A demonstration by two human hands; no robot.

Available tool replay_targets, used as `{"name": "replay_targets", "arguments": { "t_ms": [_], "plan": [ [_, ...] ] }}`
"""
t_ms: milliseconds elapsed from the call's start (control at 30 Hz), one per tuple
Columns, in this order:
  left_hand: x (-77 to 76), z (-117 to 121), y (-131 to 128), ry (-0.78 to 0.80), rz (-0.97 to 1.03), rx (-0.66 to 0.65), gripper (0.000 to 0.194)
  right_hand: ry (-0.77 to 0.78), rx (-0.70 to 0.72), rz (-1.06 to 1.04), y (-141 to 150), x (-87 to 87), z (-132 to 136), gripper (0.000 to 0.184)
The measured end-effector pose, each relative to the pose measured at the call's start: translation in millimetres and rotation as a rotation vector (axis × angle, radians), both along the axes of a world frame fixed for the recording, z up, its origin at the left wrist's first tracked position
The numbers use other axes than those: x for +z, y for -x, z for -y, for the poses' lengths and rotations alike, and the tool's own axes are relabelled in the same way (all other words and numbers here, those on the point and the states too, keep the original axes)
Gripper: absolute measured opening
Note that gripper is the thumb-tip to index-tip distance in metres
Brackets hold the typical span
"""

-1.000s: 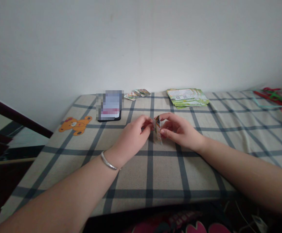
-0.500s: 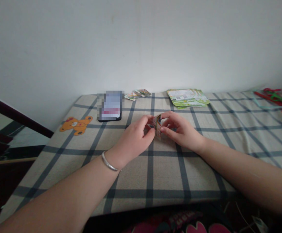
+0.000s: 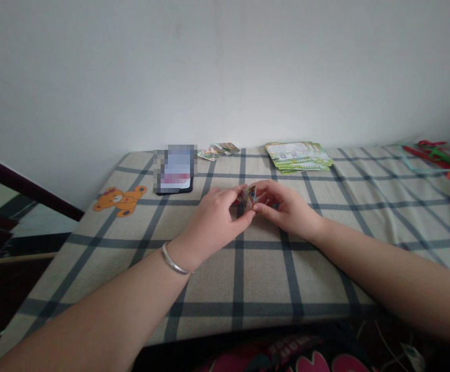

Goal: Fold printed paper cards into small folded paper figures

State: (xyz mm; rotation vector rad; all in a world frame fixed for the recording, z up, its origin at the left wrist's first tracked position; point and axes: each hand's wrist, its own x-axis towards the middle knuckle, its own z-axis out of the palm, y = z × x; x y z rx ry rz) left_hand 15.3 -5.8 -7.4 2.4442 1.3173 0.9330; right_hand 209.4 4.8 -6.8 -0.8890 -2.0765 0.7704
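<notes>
Between my two hands is a small piece of printed paper [image 3: 250, 195], folded, its colourful tip showing above the thumbs. My left hand [image 3: 221, 212] is closed on its left side, fingers behind and thumb at the lower edge. From the right, my right hand [image 3: 285, 206] pinches the same folded paper, its thumb close to the left thumb. The fingers hide much of the paper. Behind them, by the wall, lie small folded printed papers [image 3: 219, 150] and a stack of green printed sheets [image 3: 298, 156].
A phone [image 3: 176, 173], partly pixelated, lies on the checked tablecloth [image 3: 264, 274] at back left. Left of it is a flat orange bear figure [image 3: 121, 200]. Red, green and pale blue strips [image 3: 442, 160] lie at far right. A white wall [image 3: 225, 72] stands behind the table.
My left thumb has moved right and down, up to the right thumb. Less of the folded paper's lower part shows, and it sits more enclosed by my fingers.
</notes>
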Motion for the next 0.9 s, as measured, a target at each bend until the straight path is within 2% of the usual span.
{"name": "replay_targets", "arguments": {
  "t_ms": [133,333,400,467,600,767,900],
  "plan": [
    [0.5,1.3,0.6,0.122,0.046,0.004,0.039,0.0,-0.026,0.005,-0.6,-0.6,-0.4,0.024],
    [-3.9,-0.7,1.6,0.157,0.101,-0.013,0.05,0.029,-0.054,-0.004,-1.6,-1.7,0.5,0.027],
    [-5.4,-1.1,2.1,0.154,0.139,-0.033,0.05,0.01,-0.074,0.01,-1.8,-1.2,1.5,0.027],
    [-6.2,-1.0,2.3,0.144,0.157,-0.054,0.042,-0.02,-0.092,0.026,-2.1,-0.4,2.2,0.027],
    [-6.4,-1.4,2.0,0.067,0.087,-0.051,0.029,-0.053,-0.119,0.051,-2.2,1.0,1.6,0.025],
    [-6.7,-5.9,1.9,-0.024,0.036,-0.054,0.027,-0.065,-0.186,0.087,-2.0,1.5,0.2,0.024],
    [-7.0,-7.9,2.2,-0.022,0.029,-0.051,0.03,-0.075,-0.207,0.104,-2.5,0.9,0.5,0.025]
  ]
}}
